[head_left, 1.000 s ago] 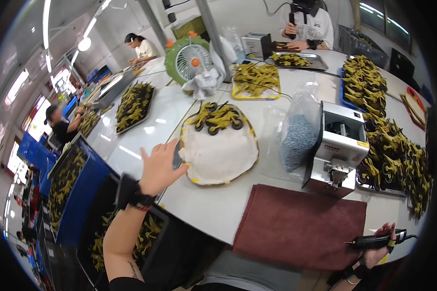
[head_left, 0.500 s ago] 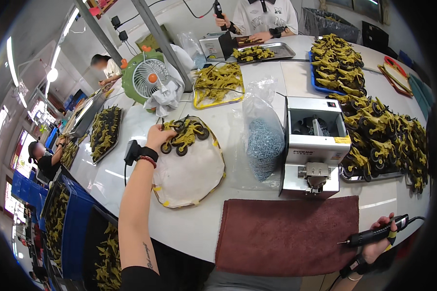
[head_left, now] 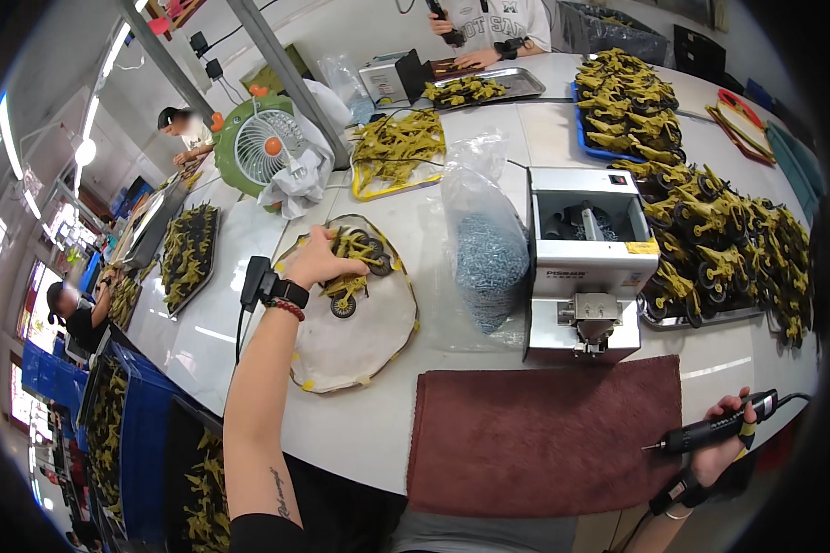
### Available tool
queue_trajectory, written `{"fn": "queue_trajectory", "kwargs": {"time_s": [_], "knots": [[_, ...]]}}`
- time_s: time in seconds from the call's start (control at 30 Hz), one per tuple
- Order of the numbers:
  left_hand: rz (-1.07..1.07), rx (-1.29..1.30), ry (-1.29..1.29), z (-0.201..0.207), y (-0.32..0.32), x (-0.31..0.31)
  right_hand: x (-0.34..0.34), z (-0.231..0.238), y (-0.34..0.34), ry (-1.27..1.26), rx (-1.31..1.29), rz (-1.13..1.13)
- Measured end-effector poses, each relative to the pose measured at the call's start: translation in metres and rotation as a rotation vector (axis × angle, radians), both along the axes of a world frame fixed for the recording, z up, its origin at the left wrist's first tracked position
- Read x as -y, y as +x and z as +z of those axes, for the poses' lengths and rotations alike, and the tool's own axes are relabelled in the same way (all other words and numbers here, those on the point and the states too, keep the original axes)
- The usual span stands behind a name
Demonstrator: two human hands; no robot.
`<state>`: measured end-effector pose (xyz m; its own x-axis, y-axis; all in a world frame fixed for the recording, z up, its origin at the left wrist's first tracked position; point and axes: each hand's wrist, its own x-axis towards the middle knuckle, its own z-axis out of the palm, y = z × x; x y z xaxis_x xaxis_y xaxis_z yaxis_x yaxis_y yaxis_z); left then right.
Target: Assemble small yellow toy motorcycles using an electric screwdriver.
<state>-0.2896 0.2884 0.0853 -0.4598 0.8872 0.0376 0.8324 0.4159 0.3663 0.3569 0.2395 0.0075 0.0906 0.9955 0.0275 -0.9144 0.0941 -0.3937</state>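
Observation:
My left hand (head_left: 315,264) is over a round white pad (head_left: 360,346) with a yellow-taped rim, its thumb and fingers closed around a yellow-green toy motorcycle (head_left: 348,288) with black wheels. Part of that toy is hidden under the hand. Another toy motorcycle (head_left: 364,247) lies against it on the far side of the pad. At the lower right, my right hand (head_left: 717,452) grips a black electric screwdriver (head_left: 710,433), its bit pointing left just above a brown towel (head_left: 544,438).
A silver screw feeder (head_left: 586,267) stands right of centre beside a clear bag of screws (head_left: 489,267). Toy motorcycles are piled on trays (head_left: 701,230) at the right. A green fan (head_left: 266,147) and a tray of yellow parts (head_left: 397,152) stand farther back. Across the table a co-worker (head_left: 493,32) sits.
My left hand has shifted from the left edge of the toy motorcycles to over them, and the nearer one has moved toward me. My right hand still holds the screwdriver in about the same place.

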Motion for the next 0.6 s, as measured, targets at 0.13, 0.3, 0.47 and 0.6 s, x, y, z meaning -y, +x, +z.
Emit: {"fn": "queue_trajectory", "kwargs": {"time_s": [0.13,0.3,0.47,0.6], "knots": [[0.070,0.182,-0.011,0.007,0.016,0.003,0.004,0.005,0.002,-0.026,0.014,-0.047],[0.115,0.713,0.186,0.019,0.010,0.026,-0.001,0.004,-0.001,-0.043,-0.024,-0.045],[-0.254,0.995,0.155,0.077,0.099,0.094,0.001,0.015,-0.008,-0.047,-0.070,-0.047],[-0.902,0.666,-0.122,0.068,0.188,0.097,0.000,0.022,-0.015,-0.043,-0.088,-0.017]]}}
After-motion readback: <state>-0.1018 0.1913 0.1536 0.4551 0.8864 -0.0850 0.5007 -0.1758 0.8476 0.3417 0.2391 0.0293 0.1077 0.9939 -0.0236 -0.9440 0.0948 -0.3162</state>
